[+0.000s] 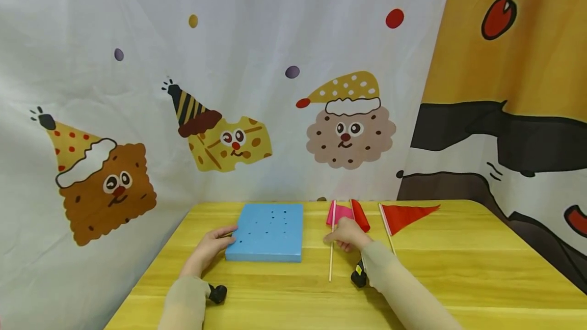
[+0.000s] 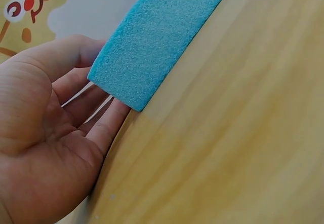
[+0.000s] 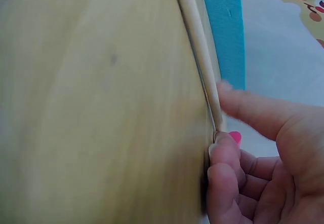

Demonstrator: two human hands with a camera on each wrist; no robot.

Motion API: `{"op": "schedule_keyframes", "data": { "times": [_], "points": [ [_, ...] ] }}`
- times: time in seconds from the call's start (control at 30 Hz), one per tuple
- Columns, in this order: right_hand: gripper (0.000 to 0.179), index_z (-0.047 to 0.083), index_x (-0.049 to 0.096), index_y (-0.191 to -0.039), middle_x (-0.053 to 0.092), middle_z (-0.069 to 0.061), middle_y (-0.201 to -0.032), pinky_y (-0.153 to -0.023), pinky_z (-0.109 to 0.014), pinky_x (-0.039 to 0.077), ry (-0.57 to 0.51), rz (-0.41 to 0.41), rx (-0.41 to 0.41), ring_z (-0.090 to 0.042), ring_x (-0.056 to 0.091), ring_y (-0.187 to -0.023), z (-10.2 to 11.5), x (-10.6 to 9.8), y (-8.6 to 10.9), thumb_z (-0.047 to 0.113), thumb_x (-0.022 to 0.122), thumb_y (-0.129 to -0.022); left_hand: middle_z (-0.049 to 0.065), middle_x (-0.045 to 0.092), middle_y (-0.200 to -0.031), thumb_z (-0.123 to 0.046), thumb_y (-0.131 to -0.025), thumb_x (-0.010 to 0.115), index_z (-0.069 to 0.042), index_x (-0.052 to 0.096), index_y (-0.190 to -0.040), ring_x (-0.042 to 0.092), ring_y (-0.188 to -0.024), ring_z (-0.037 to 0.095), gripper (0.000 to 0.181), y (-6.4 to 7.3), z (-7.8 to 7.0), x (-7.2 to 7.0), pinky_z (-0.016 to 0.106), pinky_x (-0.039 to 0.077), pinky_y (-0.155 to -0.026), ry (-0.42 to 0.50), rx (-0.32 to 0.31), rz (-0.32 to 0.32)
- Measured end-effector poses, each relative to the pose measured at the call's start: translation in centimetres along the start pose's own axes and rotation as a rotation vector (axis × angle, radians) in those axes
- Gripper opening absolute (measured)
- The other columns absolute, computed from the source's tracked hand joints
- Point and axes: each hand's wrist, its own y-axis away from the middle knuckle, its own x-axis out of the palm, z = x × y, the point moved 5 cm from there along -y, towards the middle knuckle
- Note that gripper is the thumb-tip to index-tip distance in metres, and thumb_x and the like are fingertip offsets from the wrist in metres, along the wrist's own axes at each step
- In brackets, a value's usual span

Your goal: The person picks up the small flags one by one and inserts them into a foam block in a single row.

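A light blue foam block [image 1: 270, 246] with several small holes in its top lies flat on the table. My left hand [image 1: 212, 249] rests against its left side. In the left wrist view, the fingers of that hand [image 2: 55, 112] are fairly straight and touch the end of the foam block [image 2: 147, 46]. To the right of the block, my right hand [image 1: 349, 233] pinches the thin wooden stick of a pink flag [image 1: 343, 212] between thumb and curled fingers. Seen from the right wrist, the stick [image 3: 200, 46] runs close along the tabletop, and the flag's cloth is mostly hidden.
A partly curled red flag [image 1: 359, 216] lies just beyond my right hand. Farther right is a red triangular flag [image 1: 405, 217] on a stick, partly behind my right forearm. The yellow wooden table [image 1: 257, 294] ends at a printed curtain [image 1: 257, 29].
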Motion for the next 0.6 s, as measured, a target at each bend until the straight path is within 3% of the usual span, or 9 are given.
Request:
{"op": "schedule_keyframes", "data": {
  "times": [0.17,0.37,0.6],
  "points": [
    [0.033,0.004,0.057,-0.055,0.049,-0.003,-0.046,-0.037,-0.027,0.049,-0.027,-0.012,-0.013,-0.014,0.046,-0.036,0.0,0.0,0.2,0.013,0.079,-0.078,0.023,0.038,-0.148,-0.009,-0.094,0.063,-0.001,0.052,-0.14,0.039,-0.133,0.039,0.047,0.0,0.1,0.1,0.049,0.039,-0.107,-0.002,0.013,0.003],
    [0.025,0.002,0.062,-0.058,0.056,-0.006,-0.049,-0.04,-0.031,0.053,-0.082,-0.054,0.04,-0.016,0.054,-0.038,-0.4,-0.4,0.5,0.009,0.076,-0.076,0.022,0.038,-0.148,-0.009,-0.095,0.062,-0.002,0.05,-0.141,0.04,-0.133,0.038,0.048,0.0,0.0,0.3,0.049,0.038,-0.108,-0.014,0.02,0.01],
    [0.015,-0.002,0.066,-0.074,0.063,-0.014,-0.063,-0.045,-0.032,0.056,-0.255,-0.065,0.119,-0.02,0.06,-0.045,-1.1,-0.5,1.2,0.009,0.075,-0.079,0.022,0.041,-0.147,-0.008,-0.094,0.063,-0.002,0.052,-0.14,0.042,-0.131,0.038,0.047,0.1,0.1,0.1,0.048,0.04,-0.106,-0.019,0.013,-0.014]
  ]
}}
